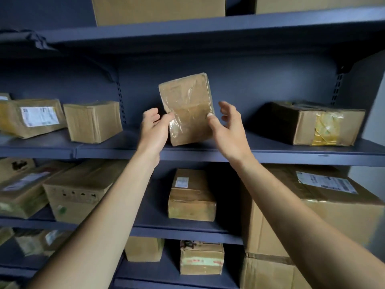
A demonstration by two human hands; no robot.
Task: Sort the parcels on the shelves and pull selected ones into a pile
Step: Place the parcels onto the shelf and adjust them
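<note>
The taped parcel (186, 109) stands on end, slightly tilted, between the two hands and over the front part of the shelf board (116, 143). Whether its lower edge rests on the board cannot be determined. The left hand (153, 130) has its thumb against the parcel's left edge, with the fingers loosely curled and clear of the cardboard. The right hand (229, 130) lays its thumb tip on the lower right of the front face, fingers spread and off the parcel. Neither hand closes round it.

Clearance: open board lies to the outer side of each hand. Beyond the left hand sits a plain box (93, 122), and further out a labelled parcel (33, 117). Well apart beyond the right hand lies a long carton (308, 124) with yellow tape on its end. The upper shelf (208, 26) leaves free height above the parcel's top edge. The back panel (250, 84) stands behind.

Below the wrists, one shelf down, sits a small labelled box (191, 195). A large carton (354, 213) stands under the right forearm and a perforated box (68, 195) under the left.
</note>
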